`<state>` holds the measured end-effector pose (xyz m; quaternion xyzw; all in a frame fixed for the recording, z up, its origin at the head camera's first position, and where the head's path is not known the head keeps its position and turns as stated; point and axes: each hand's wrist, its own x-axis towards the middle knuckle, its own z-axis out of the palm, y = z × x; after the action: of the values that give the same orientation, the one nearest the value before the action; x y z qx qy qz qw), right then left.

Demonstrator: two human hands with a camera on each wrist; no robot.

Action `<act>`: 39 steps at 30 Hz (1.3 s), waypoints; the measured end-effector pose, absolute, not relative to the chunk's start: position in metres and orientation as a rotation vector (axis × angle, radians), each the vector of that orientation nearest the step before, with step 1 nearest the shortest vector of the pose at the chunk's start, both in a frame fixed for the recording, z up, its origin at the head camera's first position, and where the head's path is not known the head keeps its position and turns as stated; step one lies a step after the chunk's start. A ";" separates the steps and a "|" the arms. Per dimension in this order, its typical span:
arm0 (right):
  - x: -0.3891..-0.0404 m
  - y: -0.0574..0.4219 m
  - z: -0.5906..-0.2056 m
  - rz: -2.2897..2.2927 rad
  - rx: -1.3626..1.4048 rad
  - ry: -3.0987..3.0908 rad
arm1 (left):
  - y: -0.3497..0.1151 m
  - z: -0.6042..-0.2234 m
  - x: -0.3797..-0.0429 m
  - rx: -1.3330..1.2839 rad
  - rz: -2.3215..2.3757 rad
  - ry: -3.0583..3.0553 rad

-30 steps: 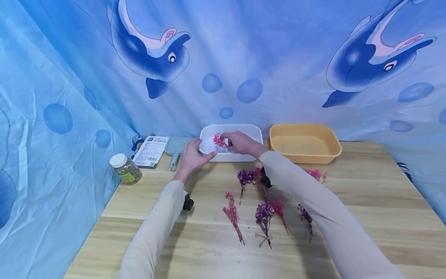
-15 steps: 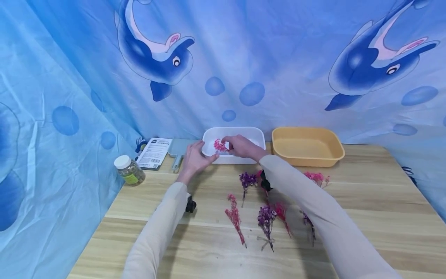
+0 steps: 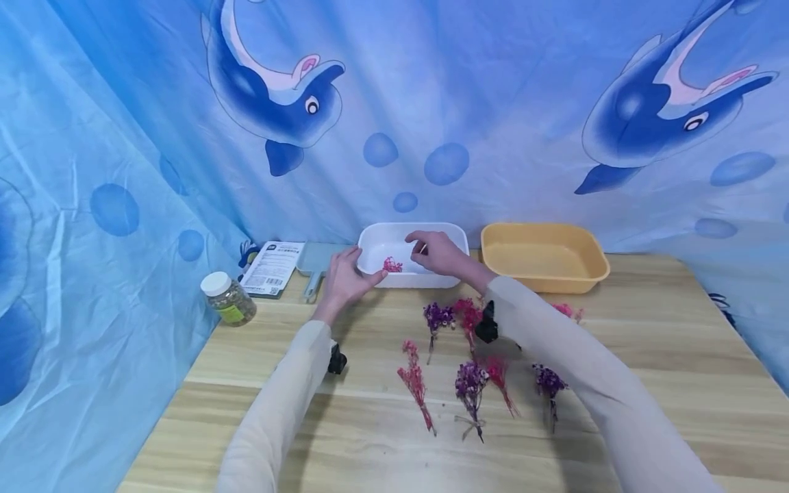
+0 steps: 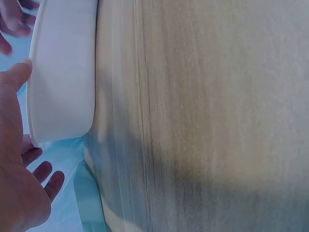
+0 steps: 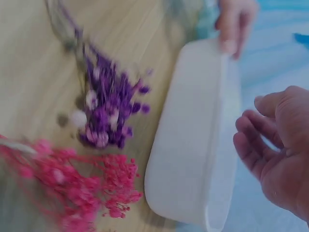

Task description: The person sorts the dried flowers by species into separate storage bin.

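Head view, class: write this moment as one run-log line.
left hand: touching white basin | right hand: over basin, holding nothing | pink sprig: inside basin

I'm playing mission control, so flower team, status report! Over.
Left hand holding white plastic basin at one corner. Right hand over basin, loosely curled, holding nothing. Pink dried flowers inside, partly hidden. Nothing seen blocking right hand.
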<state>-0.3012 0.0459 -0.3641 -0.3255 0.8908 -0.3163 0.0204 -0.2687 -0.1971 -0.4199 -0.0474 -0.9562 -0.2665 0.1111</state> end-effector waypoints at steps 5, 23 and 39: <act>-0.272 0.080 -0.349 -1.318 -0.804 2.654 | -0.199 -0.418 -0.271 -0.146 -0.764 -2.813; -0.185 0.154 -0.382 -1.188 -0.426 2.701 | -0.201 -0.419 -0.271 -0.158 -0.772 -2.814; -0.173 0.144 -0.412 -1.089 -0.330 2.753 | -0.199 -0.424 -0.270 -0.173 -0.798 -2.800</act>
<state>-0.1726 0.1436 -0.4118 -0.1105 0.9211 -0.3643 0.0811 -0.2697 -0.1991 -0.4243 -0.0588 -0.9540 -0.2719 0.1122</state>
